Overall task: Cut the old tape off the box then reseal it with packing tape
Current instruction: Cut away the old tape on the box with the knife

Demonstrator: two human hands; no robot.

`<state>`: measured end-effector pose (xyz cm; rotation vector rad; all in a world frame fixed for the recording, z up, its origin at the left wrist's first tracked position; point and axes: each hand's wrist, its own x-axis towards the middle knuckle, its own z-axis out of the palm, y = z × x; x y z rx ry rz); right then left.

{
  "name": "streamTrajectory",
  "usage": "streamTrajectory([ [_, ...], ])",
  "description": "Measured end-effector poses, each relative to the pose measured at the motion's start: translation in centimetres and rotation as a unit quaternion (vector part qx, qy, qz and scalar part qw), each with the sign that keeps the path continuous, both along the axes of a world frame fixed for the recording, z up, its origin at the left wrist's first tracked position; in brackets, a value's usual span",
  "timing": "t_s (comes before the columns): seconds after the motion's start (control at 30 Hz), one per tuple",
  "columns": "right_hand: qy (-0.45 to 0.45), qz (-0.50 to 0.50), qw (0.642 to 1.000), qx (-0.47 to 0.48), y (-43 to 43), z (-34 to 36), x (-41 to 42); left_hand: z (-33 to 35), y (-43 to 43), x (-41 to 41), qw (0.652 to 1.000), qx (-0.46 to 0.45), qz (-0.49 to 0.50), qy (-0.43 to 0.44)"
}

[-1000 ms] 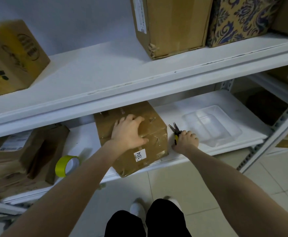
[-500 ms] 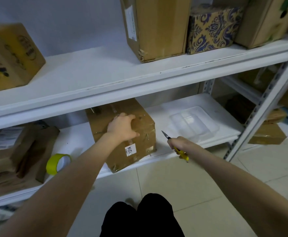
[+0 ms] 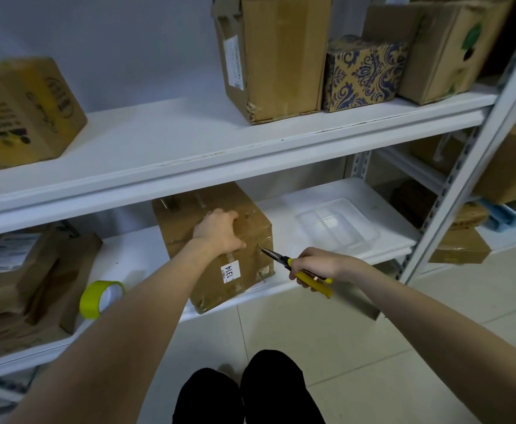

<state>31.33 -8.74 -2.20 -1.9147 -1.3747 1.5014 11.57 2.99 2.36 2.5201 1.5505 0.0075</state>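
Bracing box [image 3: 235,270] on lower shelf [image 3: 284,240], my left hand [image 3: 220,231] curled over its top; right hand [image 3: 318,266] clamped on yellow-handled pliers [image 3: 276,258], tip at box's right edge.

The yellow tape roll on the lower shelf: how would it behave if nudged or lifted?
The yellow tape roll seems to stand on its rim, so a nudge would probably roll it along the lower shelf. Its hollow core suggests it is light.
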Motion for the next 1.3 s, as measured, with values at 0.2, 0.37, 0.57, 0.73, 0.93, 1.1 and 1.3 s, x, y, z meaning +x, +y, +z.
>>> streamTrajectory([
  [0.2, -0.058, 0.026, 0.998, 0.024, 1.3, 0.4, -0.1, -0.3, 0.1, 0.1, 1.0, 0.001, -0.001, -0.003],
  [0.37, -0.086, 0.033, 0.995, 0.045, 1.5, 0.3, 0.2, -0.5, 0.1, 0.1, 1.0, 0.005, -0.001, 0.002],
  [0.57, -0.08, 0.032, 0.995, 0.045, 0.6, 0.2, 0.0, -0.3, -0.1, 0.1, 1.0, 0.013, 0.004, 0.012],
  [0.73, -0.084, 0.039, 0.995, 0.037, -0.5, 0.1, 0.1, -0.3, -0.1, 0.2, 1.0, 0.013, 0.008, 0.008],
  [0.93, -0.083, -0.005, 0.996, 0.018, -2.8, -0.3, 3.3, -0.2, -0.3, 0.4, 1.0, 0.0, 0.019, 0.004],
  [1.1, -0.136, -0.107, 0.984, 0.039, -3.3, -1.0, 6.7, -0.5, -0.3, 0.4, 0.999, -0.011, 0.028, -0.01],
  [1.3, -0.248, -0.234, 0.939, 0.045, -0.8, -2.4, 8.8, -0.8, -0.2, 0.5, 1.0, -0.01, 0.019, -0.006],
])
